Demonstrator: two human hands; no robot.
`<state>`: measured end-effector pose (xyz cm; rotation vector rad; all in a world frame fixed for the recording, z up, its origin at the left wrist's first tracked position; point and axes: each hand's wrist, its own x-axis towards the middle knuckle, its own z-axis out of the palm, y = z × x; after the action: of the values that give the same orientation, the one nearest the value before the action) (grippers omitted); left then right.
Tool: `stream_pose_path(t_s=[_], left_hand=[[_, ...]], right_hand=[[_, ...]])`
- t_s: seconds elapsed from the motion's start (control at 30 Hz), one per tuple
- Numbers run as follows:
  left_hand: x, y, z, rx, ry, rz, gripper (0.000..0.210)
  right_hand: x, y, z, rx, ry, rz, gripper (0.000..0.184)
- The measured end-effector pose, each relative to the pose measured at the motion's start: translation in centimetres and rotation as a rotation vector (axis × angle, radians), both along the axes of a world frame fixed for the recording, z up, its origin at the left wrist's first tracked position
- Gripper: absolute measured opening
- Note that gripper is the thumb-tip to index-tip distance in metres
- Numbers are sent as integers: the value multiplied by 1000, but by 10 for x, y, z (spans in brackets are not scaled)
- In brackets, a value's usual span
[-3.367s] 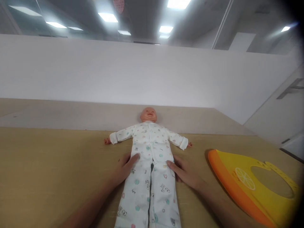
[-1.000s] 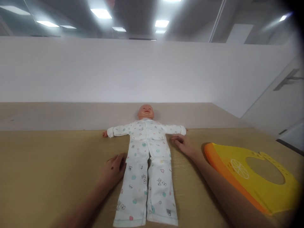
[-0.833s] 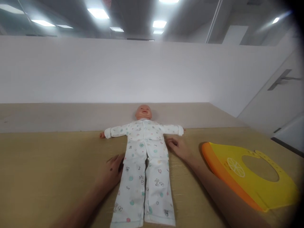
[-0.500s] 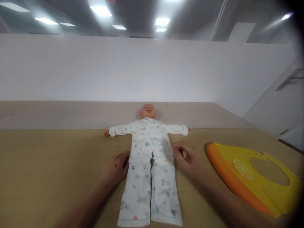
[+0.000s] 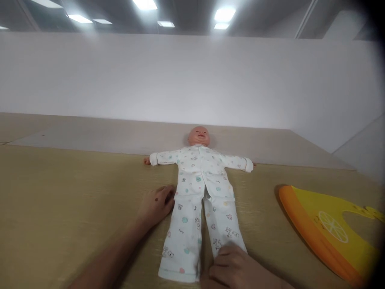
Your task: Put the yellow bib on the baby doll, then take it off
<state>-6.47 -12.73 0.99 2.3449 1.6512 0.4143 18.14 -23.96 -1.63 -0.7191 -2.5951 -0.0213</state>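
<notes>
A doll (image 5: 197, 172) in white pyjamas (image 5: 185, 220) lies face-up, stretching beyond the right hand (image 5: 233, 267), whose fingers curl over a trouser leg. The left hand (image 5: 157, 204), fingers loosely bent, rests beside its hip. Whether either grips cloth, I cannot tell. Right of the fingers: a yellow-orange bib (image 5: 321, 237).

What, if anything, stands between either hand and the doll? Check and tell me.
Nothing visible does. The left hand lies close beside the doll at its shirt hem; the right hand covers the lower end of one trouser leg. The yellow bib lies off to the right, clear of both.
</notes>
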Motion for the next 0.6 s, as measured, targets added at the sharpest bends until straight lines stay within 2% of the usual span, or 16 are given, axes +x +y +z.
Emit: stream_pose_path(t_s=[0.1, 0.17, 0.27, 0.33, 0.4, 0.43, 0.5, 0.6], left_hand=[[-1, 0, 0, 5, -4, -4, 29], [-1, 1, -1, 3, -20, -9, 30], [-2, 2, -3, 6, -48, -24, 28], [-3, 3, -5, 14, -67, -29, 27], [-5, 6, -7, 14, -83, -18, 24], [-6, 8, -8, 10, -90, -14, 22], [-8, 12, -10, 4, -92, 8, 20], [-10, 18, -11, 2, -80, 48, 19]], right_hand=[[0, -5, -5, 3, 66, 10, 32], [-1, -6, 1, 15, 119, 47, 29], [1, 1, 25, 55, 127, 65, 17], [9, 13, 43, 77, 190, 27, 13], [22, 30, 53, 121, 316, -91, 13], [29, 40, 54, 149, 327, -204, 15], [45, 59, 47, 224, 282, -398, 21], [64, 81, 28, 251, 224, -533, 28]])
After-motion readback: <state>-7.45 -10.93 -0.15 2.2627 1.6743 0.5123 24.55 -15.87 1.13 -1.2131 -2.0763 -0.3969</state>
